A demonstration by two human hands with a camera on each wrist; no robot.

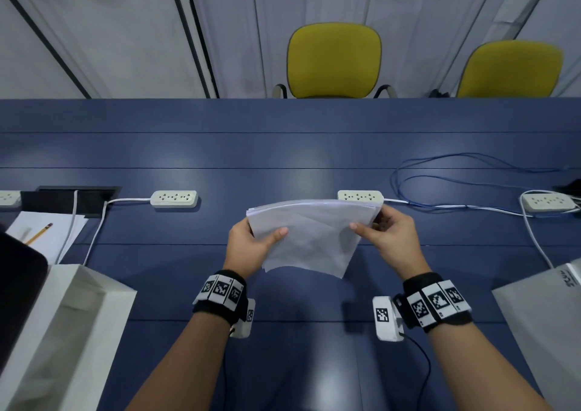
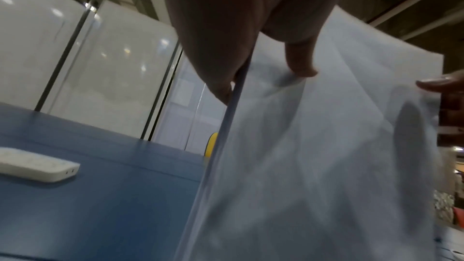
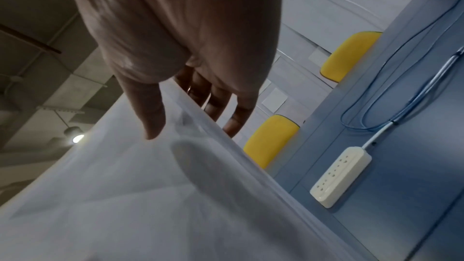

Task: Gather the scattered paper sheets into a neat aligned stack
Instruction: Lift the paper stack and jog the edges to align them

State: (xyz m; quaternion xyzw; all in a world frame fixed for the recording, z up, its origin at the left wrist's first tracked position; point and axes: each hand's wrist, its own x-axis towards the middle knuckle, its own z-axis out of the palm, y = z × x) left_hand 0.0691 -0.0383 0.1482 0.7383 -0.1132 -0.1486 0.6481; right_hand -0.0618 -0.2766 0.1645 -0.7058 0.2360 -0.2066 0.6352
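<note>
A stack of white paper sheets (image 1: 311,237) stands tilted on its lower edge above the blue table (image 1: 188,159), held between both hands. My left hand (image 1: 251,244) grips its left side, thumb on the near face and fingers behind. My right hand (image 1: 386,234) grips the right side the same way. The left wrist view shows the paper stack (image 2: 326,146) edge-on with my left thumb (image 2: 301,62) pressed on it. In the right wrist view the sheets (image 3: 125,195) lie under my right thumb (image 3: 150,110), the other fingers (image 3: 218,102) behind the stack.
White power strips (image 1: 174,198) (image 1: 360,196) (image 1: 548,202) lie across the table, with a looped blue cable (image 1: 456,171) at right. More paper with a pencil (image 1: 39,233) lies at left. White boxes (image 1: 63,332) (image 1: 544,316) flank my arms. Yellow chairs (image 1: 334,61) stand beyond the table.
</note>
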